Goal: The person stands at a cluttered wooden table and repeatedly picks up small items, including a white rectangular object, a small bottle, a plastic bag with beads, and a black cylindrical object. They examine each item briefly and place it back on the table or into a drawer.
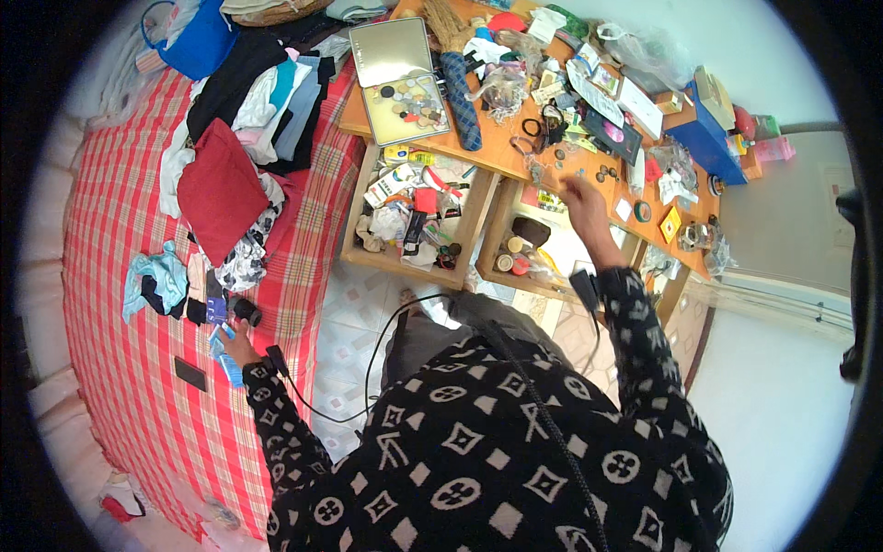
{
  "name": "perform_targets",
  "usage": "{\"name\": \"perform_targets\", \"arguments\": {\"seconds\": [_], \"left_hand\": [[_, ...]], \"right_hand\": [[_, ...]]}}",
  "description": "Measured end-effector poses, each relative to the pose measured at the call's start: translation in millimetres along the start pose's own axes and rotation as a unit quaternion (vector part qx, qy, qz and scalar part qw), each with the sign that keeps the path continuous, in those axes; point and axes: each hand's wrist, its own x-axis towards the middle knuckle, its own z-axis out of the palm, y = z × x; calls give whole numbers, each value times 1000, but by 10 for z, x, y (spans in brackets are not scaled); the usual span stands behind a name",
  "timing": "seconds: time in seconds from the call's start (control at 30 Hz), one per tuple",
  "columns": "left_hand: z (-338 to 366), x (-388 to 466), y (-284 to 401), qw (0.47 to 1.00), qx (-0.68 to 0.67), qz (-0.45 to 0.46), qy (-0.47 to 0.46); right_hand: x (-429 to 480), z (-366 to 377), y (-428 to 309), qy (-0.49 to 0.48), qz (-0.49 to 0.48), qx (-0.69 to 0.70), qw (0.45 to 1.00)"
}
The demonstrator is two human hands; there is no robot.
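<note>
On the bed my left hand (240,343) rests over a blue-and-white packet (231,369), its fingers touching it. Whether they grip it is unclear. Just beyond the fingertips lies a black round object (245,310), beside a dark blue item with lettering (216,309). My right hand (588,210) hovers at the desk's front edge, over the right part of an open wooden drawer (493,238). Its fingers are bent, and anything small between them is too small to make out. Close by on the desktop are several small dark round pieces (606,172) and a tangled chain (534,165).
An open metal tin (376,124) holds coin-like pieces beside a broom with a blue wrapped handle (461,103). Another crowded drawer (414,269) juts out at left. Clothes and a red cushion (221,193) cover the bed (138,400). A black cable (372,372) loops across my front.
</note>
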Motion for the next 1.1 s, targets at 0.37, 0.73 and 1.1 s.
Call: {"name": "perform_targets", "arguments": {"seconds": [0.37, 0.73, 1.1], "left_hand": [[343, -1866, 1580, 997, -42, 56, -45], [2086, -3216, 2707, 958, -125, 76, -247], [3258, -3757, 2908, 849, -115, 41, -514]], "right_hand": [[1186, 533, 593, 66, -9, -96, 993], [1131, 306, 614, 126, -29, -161, 978], [957, -347, 969, 40, 185, 518, 834]]}}
